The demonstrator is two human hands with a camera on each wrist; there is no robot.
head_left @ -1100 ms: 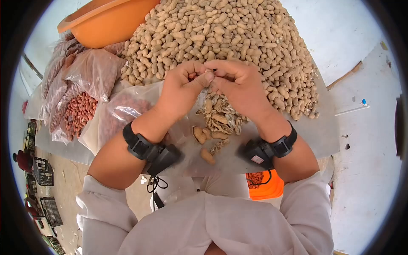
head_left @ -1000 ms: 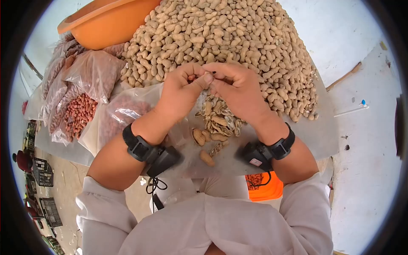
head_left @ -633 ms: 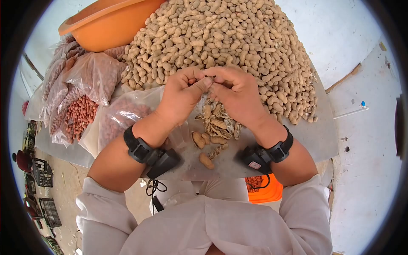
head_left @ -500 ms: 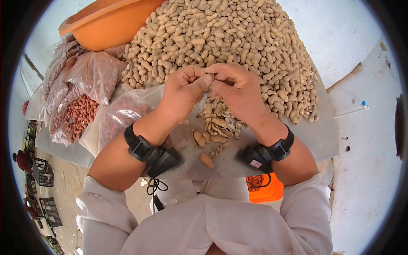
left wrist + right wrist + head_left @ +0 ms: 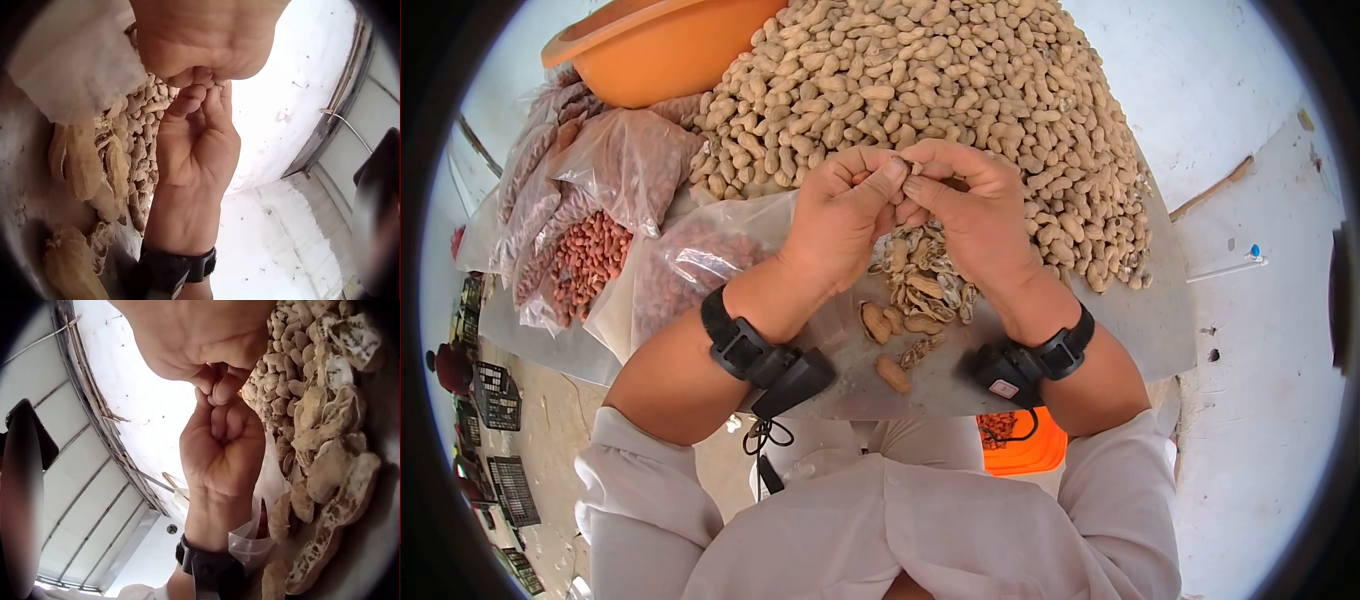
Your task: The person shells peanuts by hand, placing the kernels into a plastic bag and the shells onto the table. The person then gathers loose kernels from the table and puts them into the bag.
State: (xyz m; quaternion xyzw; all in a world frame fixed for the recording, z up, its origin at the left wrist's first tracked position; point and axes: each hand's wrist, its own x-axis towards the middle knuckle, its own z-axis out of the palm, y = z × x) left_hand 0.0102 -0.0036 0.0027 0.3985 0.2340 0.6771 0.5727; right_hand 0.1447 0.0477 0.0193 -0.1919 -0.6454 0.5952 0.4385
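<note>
A person's left hand [image 5: 838, 215] and right hand [image 5: 983, 212] pinch a small, mostly hidden tan peanut piece [image 5: 916, 168] near curved, rough-textured split shells [image 5: 925, 285] with pale insides.

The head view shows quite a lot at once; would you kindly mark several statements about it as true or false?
1. The left hand and right hand pinch a small brown piece at their fingertips. True.
2. An orange basin stands to the right of the peanut pile. False: the basin is to the left of the pile.
3. Opened shells lie on the table between the forearms. True.
4. The clear bags at the left hold unshelled peanuts. False: the bags hold red shelled nuts.
5. Only one wrist wears a black band. False: both wrists do.
</note>
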